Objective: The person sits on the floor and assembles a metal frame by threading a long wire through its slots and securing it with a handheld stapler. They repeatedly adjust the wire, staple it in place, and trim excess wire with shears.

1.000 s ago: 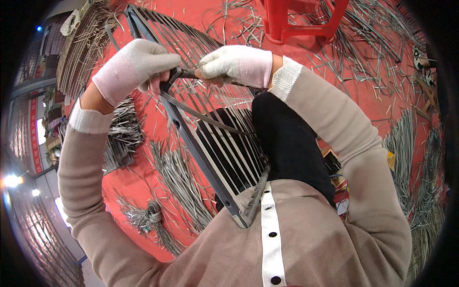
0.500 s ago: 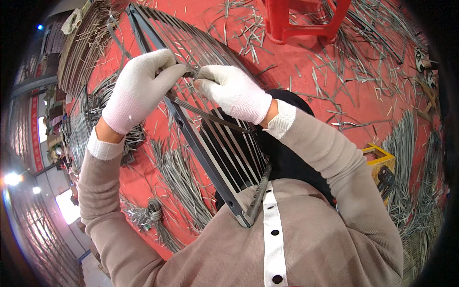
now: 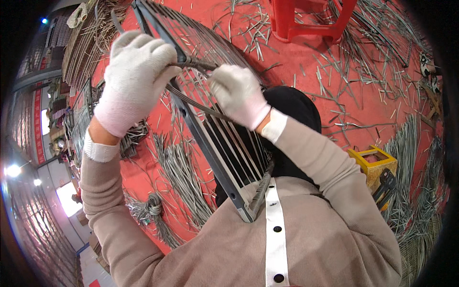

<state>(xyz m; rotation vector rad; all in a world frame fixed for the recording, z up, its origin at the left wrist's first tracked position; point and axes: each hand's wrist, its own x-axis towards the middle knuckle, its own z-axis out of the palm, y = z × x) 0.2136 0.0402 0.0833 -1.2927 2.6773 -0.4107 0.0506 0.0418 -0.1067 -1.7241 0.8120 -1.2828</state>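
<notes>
A long dark grey frame [image 3: 209,153] strung with flat strips leans across our lap, one corner against our beige knit top [image 3: 229,248]. Our left hand [image 3: 136,71], in a white knit glove, has thumb and fingers clamped on the frame's thin strip-wrapped crossbar [image 3: 198,63]. Our right hand [image 3: 235,93], gloved alike, curls above the frame, too blurred for us to tell its hold. Left of the frame lie loose grey strip bundles [image 3: 179,167]; beyond it, rightward, a red plastic stool [image 3: 313,30]; right, a yellow open-topped box [image 3: 381,171].
</notes>
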